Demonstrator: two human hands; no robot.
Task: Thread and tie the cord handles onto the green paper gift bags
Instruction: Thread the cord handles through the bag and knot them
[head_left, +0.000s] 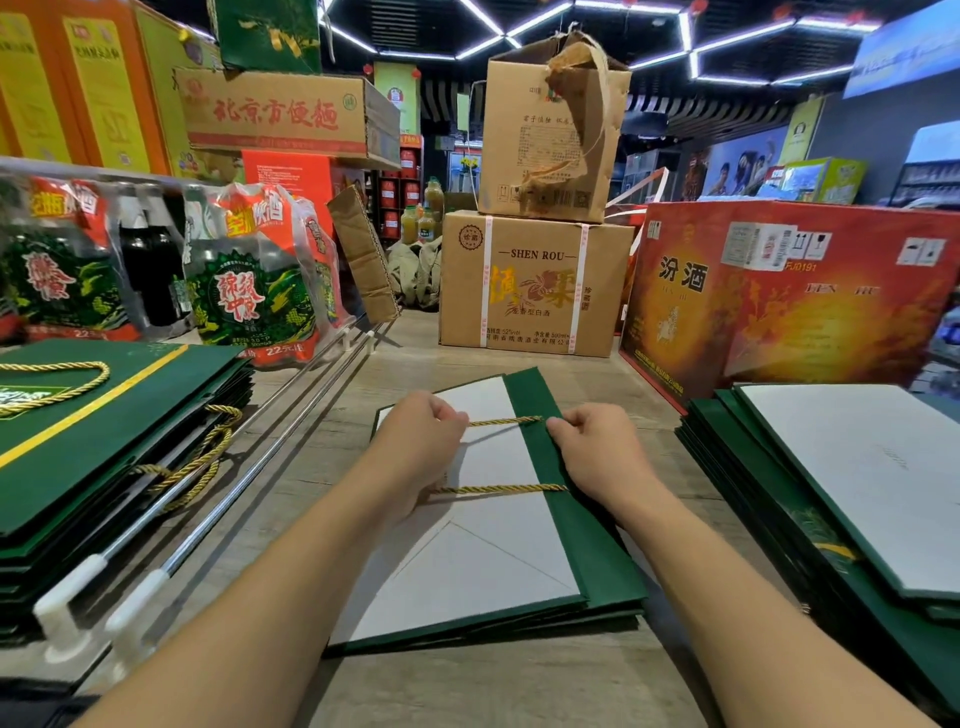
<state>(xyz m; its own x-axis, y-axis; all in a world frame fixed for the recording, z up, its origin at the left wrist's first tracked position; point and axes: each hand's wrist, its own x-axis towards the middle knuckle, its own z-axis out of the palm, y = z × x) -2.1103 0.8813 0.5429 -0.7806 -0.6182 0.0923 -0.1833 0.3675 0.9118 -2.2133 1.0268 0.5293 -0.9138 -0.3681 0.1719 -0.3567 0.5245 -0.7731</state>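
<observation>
A flattened green gift bag (558, 525) lies on the wooden bench (395, 364) directly in front of the person, between the two forearms. Its matt white inside faces up, creased with a diagonal fold line. A dark green folded band runs along its right edge and a thin green border shows along the near side. A twisted gold cord (501, 488) crosses the white panel in two taut, roughly parallel runs, both meeting the green band on the right. The left hand (421, 441) has its grip closed on the cord: the far run enters between its curled fingers and thumb, and the near run disappears beneath the hand. The right hand (597, 449) rests on the green band with its fingers curled. Its grip is closed in a thumb-and-forefinger pinch on the far run, just where that run reaches the band. To the left sits a stack of green bags (104, 415) with gold cord handles showing, and to the right another stack of flat bags (831, 483) lies white side up. Cardboard boxes (530, 280) stand at the far end of the bench.
</observation>
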